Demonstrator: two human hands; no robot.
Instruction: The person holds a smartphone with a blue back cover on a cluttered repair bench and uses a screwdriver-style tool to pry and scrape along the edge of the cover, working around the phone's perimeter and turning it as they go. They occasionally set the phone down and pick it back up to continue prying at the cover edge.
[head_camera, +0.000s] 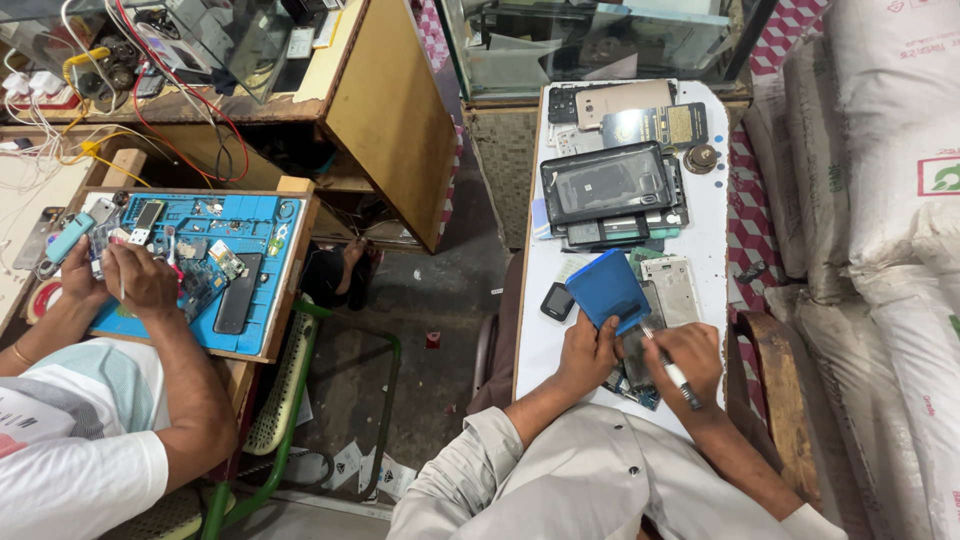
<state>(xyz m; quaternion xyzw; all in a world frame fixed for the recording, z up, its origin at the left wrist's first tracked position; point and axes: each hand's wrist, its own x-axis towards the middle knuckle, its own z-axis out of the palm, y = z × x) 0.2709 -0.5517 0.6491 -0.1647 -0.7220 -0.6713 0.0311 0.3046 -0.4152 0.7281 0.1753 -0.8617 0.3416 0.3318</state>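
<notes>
My left hand rests on an opened phone that lies on the white table, its fingertips against a blue phone cover. My right hand grips a thin screwdriver with a pale shaft and dark end, its tip down on the opened phone. A green circuit board shows under my hands. A silver phone frame lies just right of the blue cover, and a small dark phone to its left.
Several phone backs and frames are stacked at the table's far end. At the left a co-worker's hands work over a blue repair mat. White sacks stand on the right. A wooden counter and wires lie beyond.
</notes>
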